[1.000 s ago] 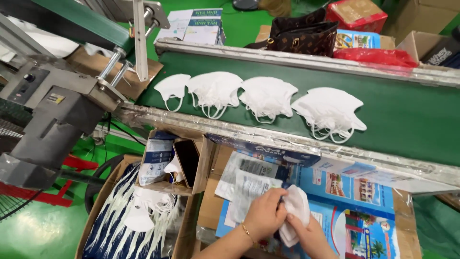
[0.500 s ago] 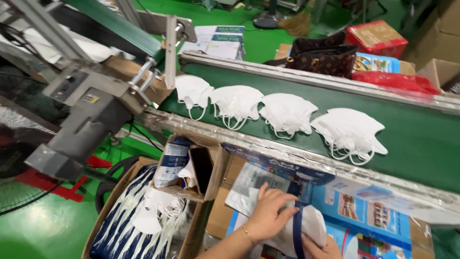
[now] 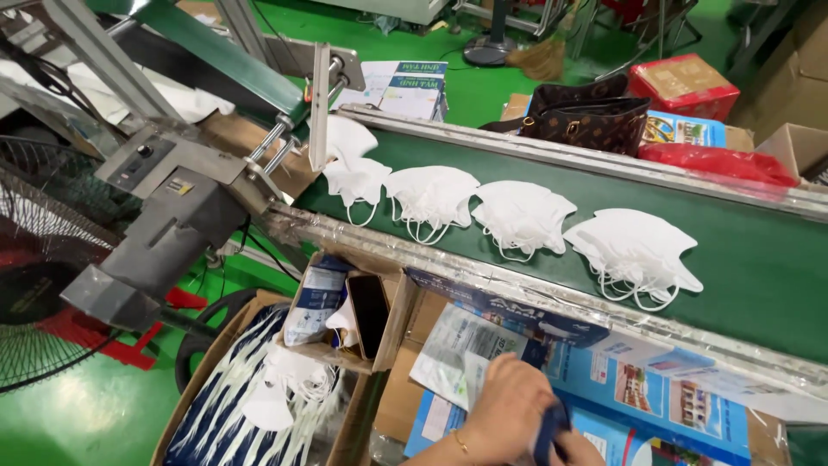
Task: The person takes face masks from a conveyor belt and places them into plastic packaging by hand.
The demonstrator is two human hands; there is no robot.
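A: Left hand [image 3: 509,406] low in frame, fingers curled down onto something dark blue [image 3: 550,431] at the bottom edge, clamped on it. Right hand [image 3: 582,449] barely showing beside it, pressed close, the 2 hands together; grip of the right impossible to tell.

B: Underneath?

A: Blue printed carton flap [image 3: 655,397] with small building pictures, and clear plastic pouches [image 3: 457,354] just left of the hands.

B: On the belt?

A: Green conveyor belt [image 3: 759,259] running across, 4 piles of white folded masks [image 3: 522,216] in a row, ear loops hanging toward the near rail. Leftmost pile against an upright metal plate [image 3: 320,103].

B: Left side?

A: Small open cardboard box [image 3: 392,324] under the rail, a dark phone [image 3: 369,315] and a blue-white packet [image 3: 312,302] leaning inside. Below that, a bigger box [image 3: 207,414] of loose white masks. Grey metal machine housing [image 3: 181,224] and a wire fan guard [image 3: 34,285] at far left.

B: Beyond the belt?

A: Brown patterned handbag [image 3: 591,121], red box [image 3: 681,86], green floor.
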